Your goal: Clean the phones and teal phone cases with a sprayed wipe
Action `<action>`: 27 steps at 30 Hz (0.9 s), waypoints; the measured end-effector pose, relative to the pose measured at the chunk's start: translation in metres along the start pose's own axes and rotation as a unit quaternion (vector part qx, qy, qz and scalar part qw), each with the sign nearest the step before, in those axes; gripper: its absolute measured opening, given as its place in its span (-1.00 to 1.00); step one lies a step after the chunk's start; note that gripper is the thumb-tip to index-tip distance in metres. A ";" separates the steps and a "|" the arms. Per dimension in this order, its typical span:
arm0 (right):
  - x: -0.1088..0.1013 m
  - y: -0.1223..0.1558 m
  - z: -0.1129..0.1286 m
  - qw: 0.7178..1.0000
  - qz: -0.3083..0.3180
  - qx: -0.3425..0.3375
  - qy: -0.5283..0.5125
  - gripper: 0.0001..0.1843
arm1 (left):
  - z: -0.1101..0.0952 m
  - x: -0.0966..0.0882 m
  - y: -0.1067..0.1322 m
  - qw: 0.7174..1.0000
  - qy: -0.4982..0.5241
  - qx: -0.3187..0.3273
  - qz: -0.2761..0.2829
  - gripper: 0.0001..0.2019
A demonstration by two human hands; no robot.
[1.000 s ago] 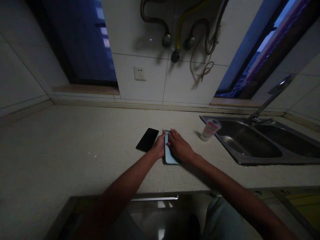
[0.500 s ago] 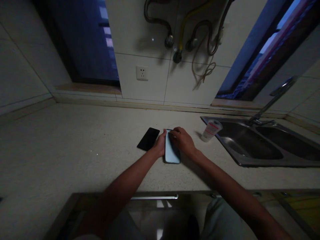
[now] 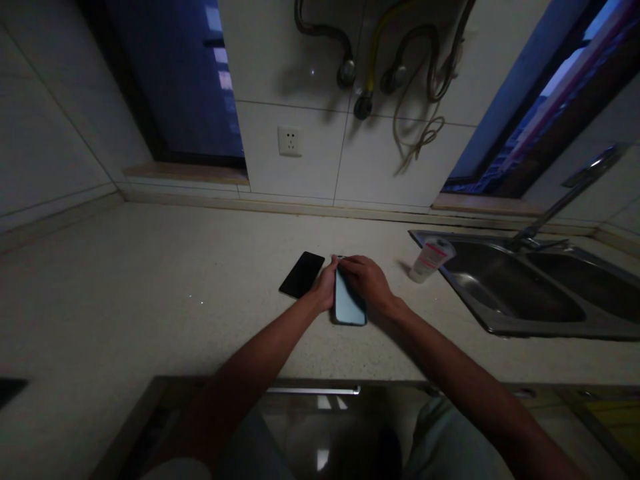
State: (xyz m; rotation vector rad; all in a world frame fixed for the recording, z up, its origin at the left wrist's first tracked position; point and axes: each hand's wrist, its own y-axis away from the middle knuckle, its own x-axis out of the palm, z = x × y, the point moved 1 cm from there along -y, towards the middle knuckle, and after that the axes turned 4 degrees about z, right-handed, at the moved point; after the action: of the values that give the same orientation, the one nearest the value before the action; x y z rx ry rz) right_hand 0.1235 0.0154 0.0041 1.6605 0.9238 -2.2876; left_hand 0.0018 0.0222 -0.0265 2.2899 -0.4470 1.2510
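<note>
A light blue phone case [image 3: 348, 308] lies on the pale countertop [image 3: 150, 280]. My left hand [image 3: 324, 288] grips its left edge, thumb at the far corner. My right hand [image 3: 367, 283] curls over the case's far right part, fingertips pinching at the top corner. A black phone [image 3: 302, 274] lies flat just left of my left hand, untouched.
A white tube with a red label [image 3: 431, 259] stands beside a steel double sink [image 3: 525, 287] with a tap [image 3: 565, 200] at the right. A wall socket [image 3: 290, 141] and hanging hoses [image 3: 395, 67] are on the tiled wall. A dark oven front [image 3: 310, 427] is below the counter edge.
My right hand has drawn back from lying flat over the case to curling at its far corner, uncovering more of the blue surface. My left hand stays at the left edge.
</note>
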 end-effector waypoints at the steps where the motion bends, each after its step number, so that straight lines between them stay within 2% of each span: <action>1: 0.001 0.000 0.000 1.000 -0.001 -0.021 -0.014 -0.61 | -0.001 0.001 0.001 1.000 0.001 0.002 -0.004 -0.56; 7: -0.002 0.005 0.001 0.993 0.034 -0.097 -0.064 -0.68 | -0.007 0.002 0.002 0.999 0.020 0.038 0.005 -0.47; 10: -0.009 0.012 0.005 0.976 0.111 -0.158 -0.098 -0.72 | -0.013 0.000 0.002 0.998 0.033 0.062 -0.003 -0.41; 13: -0.019 0.020 0.011 0.944 0.205 -0.214 -0.143 -0.76 | -0.018 -0.002 0.004 0.996 0.025 0.080 -0.011 -0.37; 15: -0.026 0.023 0.015 0.934 0.230 -0.230 -0.149 -0.76 | -0.019 -0.003 0.005 0.996 0.017 0.085 -0.004 -0.36; 20: -0.036 0.025 0.017 0.945 0.214 -0.238 -0.061 -0.79 | -0.017 -0.004 0.008 0.997 0.010 0.071 -0.009 -0.33; 24: -0.032 0.024 0.012 0.963 0.174 -0.197 0.052 -0.84 | -0.016 -0.002 0.010 0.997 0.004 0.071 -0.021 -0.29; 27: -0.031 0.022 0.008 0.974 0.130 -0.156 0.102 -0.85 | -0.012 0.000 0.011 0.997 0.003 0.076 -0.030 -0.34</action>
State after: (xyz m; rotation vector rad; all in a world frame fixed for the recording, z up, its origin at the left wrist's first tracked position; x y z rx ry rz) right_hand 0.1385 -0.0135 0.0250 1.7755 0.9784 -1.7286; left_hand -0.0123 0.0195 -0.0181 2.4054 -0.2873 1.3032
